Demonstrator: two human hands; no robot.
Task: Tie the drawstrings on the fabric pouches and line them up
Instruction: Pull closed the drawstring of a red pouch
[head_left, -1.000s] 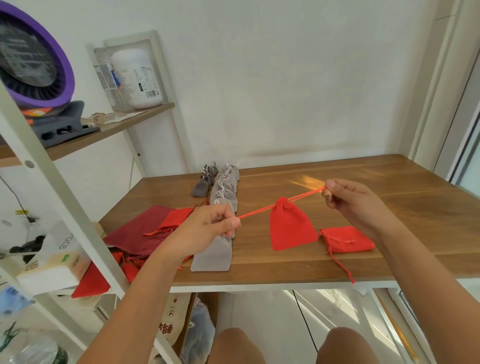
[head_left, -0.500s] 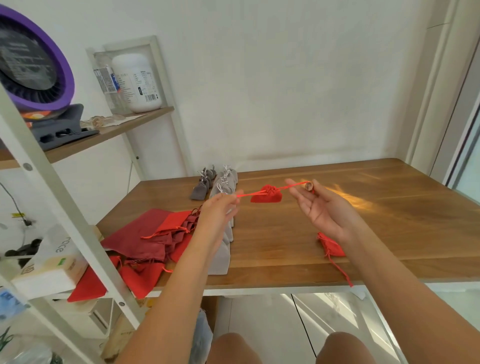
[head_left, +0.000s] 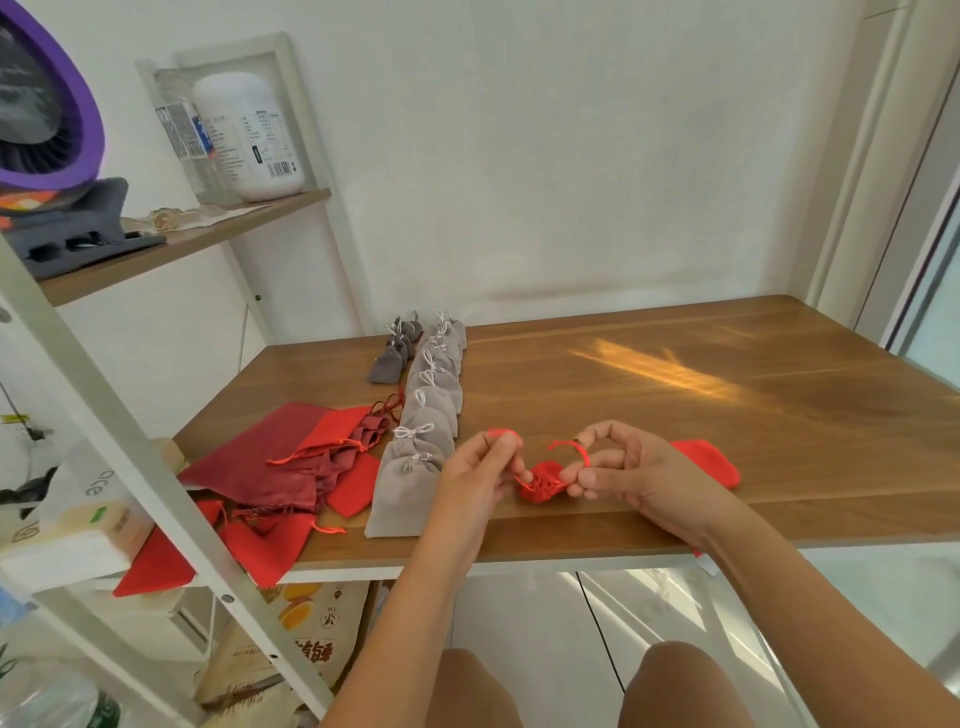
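Brown wood makes up the surface (head_left: 675, 415), with a white wall behind it. Near the front edge, a little red pouch (head_left: 543, 480) is bunched up between the two hands. The left hand (head_left: 475, 480) pinches one of its red strings (head_left: 569, 445), and the right hand (head_left: 641, 478) pinches the other. Grey pouches (head_left: 421, 457) with tied bows lie in a row just left of the hands. Another red pouch (head_left: 714, 462) lies flat behind the right hand. More red pouches (head_left: 317, 457) sit in a heap at the far left.

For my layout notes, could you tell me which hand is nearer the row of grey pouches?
Left: the left hand is beside the grey pouches; the right hand lies farther right, past the red pouch.
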